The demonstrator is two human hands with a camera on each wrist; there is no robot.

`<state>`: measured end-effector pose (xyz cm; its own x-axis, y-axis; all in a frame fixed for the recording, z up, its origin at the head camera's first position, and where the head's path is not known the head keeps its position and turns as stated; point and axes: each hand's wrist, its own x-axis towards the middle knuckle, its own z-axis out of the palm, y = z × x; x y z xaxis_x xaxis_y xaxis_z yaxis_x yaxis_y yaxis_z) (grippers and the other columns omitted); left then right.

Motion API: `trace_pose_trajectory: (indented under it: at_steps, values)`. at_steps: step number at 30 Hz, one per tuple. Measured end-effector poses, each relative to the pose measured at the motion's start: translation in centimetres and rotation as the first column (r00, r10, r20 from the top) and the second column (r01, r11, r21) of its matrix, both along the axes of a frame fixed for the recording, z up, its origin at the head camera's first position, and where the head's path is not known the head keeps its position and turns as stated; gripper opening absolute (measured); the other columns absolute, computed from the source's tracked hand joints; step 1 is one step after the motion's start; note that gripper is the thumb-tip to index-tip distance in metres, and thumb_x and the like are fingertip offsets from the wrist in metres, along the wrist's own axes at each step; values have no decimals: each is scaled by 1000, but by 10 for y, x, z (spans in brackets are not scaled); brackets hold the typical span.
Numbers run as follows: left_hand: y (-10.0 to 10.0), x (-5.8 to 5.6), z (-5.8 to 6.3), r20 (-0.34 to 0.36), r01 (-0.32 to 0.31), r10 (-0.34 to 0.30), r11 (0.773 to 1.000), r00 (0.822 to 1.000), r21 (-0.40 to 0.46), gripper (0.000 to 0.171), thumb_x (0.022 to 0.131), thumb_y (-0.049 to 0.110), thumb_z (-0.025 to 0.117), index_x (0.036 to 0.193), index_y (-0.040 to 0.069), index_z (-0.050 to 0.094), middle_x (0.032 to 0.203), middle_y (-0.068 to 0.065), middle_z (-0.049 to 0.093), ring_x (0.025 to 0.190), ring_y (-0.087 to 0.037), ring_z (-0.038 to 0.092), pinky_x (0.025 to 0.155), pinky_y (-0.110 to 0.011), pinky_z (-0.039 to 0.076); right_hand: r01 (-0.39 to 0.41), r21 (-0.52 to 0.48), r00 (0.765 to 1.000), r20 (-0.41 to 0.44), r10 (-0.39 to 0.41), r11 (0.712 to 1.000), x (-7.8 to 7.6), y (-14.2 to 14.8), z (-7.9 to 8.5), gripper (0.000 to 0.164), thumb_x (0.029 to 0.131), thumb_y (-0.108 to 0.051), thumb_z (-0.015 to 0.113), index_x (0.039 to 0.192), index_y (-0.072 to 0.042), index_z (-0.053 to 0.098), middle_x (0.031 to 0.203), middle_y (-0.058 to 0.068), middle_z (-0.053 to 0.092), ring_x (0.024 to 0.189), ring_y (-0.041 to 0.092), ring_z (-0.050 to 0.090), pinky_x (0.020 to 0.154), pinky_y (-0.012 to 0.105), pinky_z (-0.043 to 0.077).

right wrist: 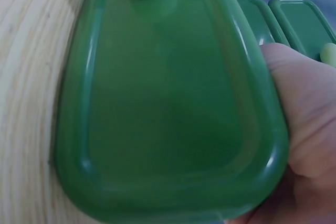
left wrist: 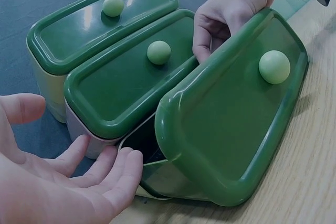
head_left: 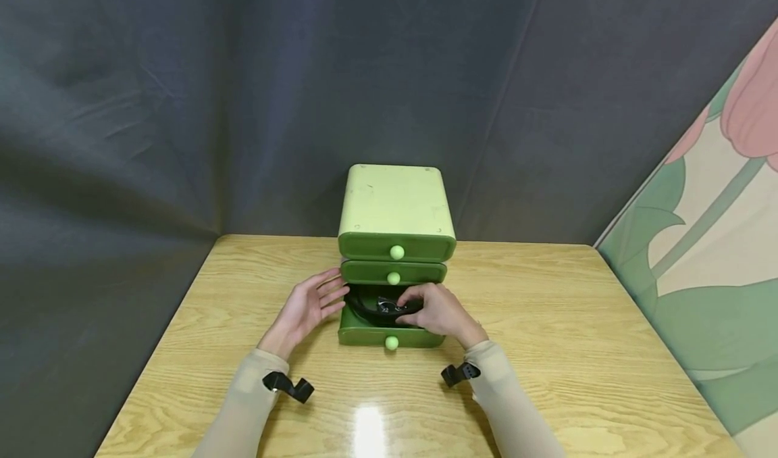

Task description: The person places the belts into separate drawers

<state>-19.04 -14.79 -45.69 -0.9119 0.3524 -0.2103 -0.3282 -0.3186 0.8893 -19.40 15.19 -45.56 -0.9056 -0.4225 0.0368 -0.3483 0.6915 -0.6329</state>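
A small drawer cabinet (head_left: pixel 398 201) with a pale green top and green fronts stands at the back of the table. Its bottom drawer (head_left: pixel 361 337) is pulled out, and inside lies a black curved band (head_left: pixel 367 315) with a small shiny black piece (head_left: pixel 386 304) by it. My right hand (head_left: pixel 440 313) reaches into this drawer from the right, thumb and fingers curled about the band's right end; the drawer front hides the fingertips in both wrist views. My left hand (head_left: pixel 306 306) is at the cabinet's left side, fingers spread and extended, fingertips right by the drawer's edge (left wrist: pixel 157 169).
The middle drawer (head_left: pixel 365 271) sticks out slightly under the top drawer (head_left: pixel 365 245); each has a round pale green knob. Wood-grain table (head_left: pixel 547 350) surrounds the cabinet. Behind hangs a dark curtain (head_left: pixel 395 73), and a flower-patterned cloth (head_left: pixel 717 242) is at the right.
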Motion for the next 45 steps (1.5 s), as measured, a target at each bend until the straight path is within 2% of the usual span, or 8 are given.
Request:
trace_pose_trajectory:
  at_steps: [6,10,14,23,31,37,45]
  values:
    - [0,2,-4,14,-6,6,1000,1000,1,61,116,28,30,169,0,18,176,-24,20,162,-43,26,116,-33,48,-28,15,999,23,27,1000,0,3,-3,26,84,-29,93,106,-22,81,108,-6,81,104,16,75,94,41,60]
    - [0,3,-4,3,-5,5,1000,1000,-4,61,116,28,30,169,0,18,176,-24,20,162,-43,25,125,-43,41,-41,3,999,34,41,999,0,6,-1,27,84,-30,93,107,-23,82,107,-8,81,100,11,73,91,36,60]
    - [1,1,-2,-9,-4,4,1000,1000,-11,62,116,28,32,169,-1,19,175,-26,20,162,-44,25,127,-46,39,-72,1,997,18,72,997,-1,8,1,28,85,-28,93,109,-20,82,108,-7,81,96,10,71,85,32,59]
    - [2,2,-4,-13,13,-13,1000,1000,-8,62,117,28,30,170,-1,16,176,-24,18,163,-44,23,125,-42,41,-103,42,994,25,102,994,0,11,0,35,85,-21,93,117,-16,80,116,2,80,111,23,74,98,44,61]
    - [1,0,-3,-27,2,-3,999,1000,-38,61,117,29,28,170,0,17,176,-24,20,162,-43,25,114,-30,50,-78,56,997,-2,78,995,-2,6,2,28,89,-22,89,114,-18,80,111,0,80,107,20,74,95,42,61]
    - [2,-2,-1,-32,-4,3,999,999,-35,61,117,28,26,169,-1,17,176,-25,20,161,-43,26,110,-27,52,-58,52,997,-42,60,997,-3,5,2,25,88,-20,90,111,-18,80,107,-1,80,102,18,75,92,40,61]
    - [3,-1,-5,-30,-15,14,999,999,-51,61,117,30,27,169,-1,18,175,-25,23,160,-44,29,104,-24,54,-70,-3,996,-47,69,998,-3,7,0,23,87,-19,90,107,-13,80,105,3,81,100,20,76,89,39,61]
